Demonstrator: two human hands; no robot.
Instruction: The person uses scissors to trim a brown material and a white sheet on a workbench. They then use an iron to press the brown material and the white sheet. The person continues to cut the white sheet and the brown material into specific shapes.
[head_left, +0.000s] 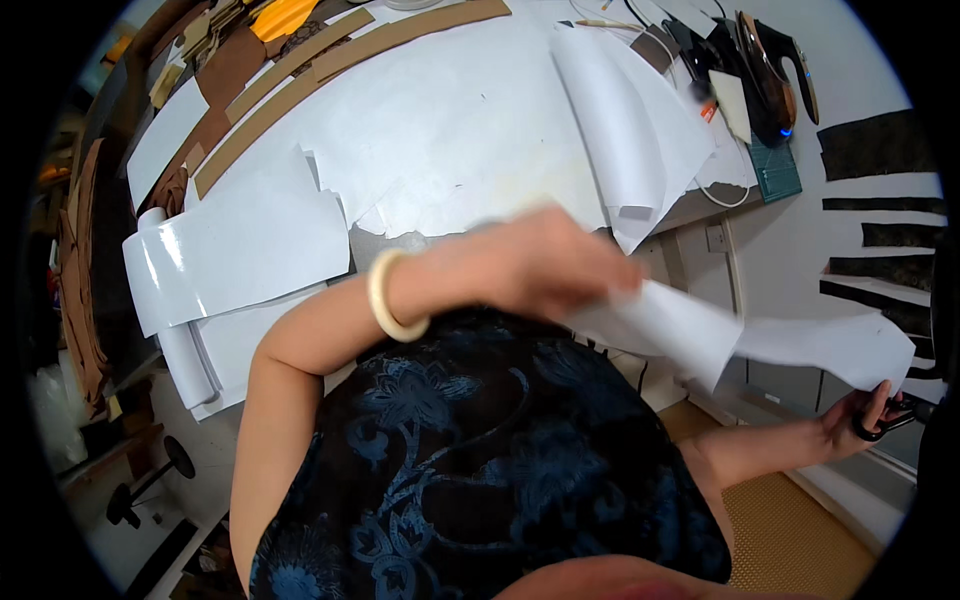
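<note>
A long piece of white paper (690, 335) stretches in front of my body toward the right, bending partway along. My left hand (560, 260), blurred by motion, grips its near end, and a cream bangle (381, 295) circles that wrist. Far to the right, my right hand (858, 425) is closed on a black-handled tool that looks like scissors (885, 418). The fingers there are beside the paper's far end; whether they also pinch it I cannot tell. The tool's blades are hidden in the dark rim.
A white worktable (450, 120) carries a partly unrolled glossy white roll (260, 250) and curled paper (610, 120). Tan strips (350, 60) and brown leather pieces lie at the back left. An iron-like tool (765, 80) and cables sit back right. Dark strips (885, 145) hang at right.
</note>
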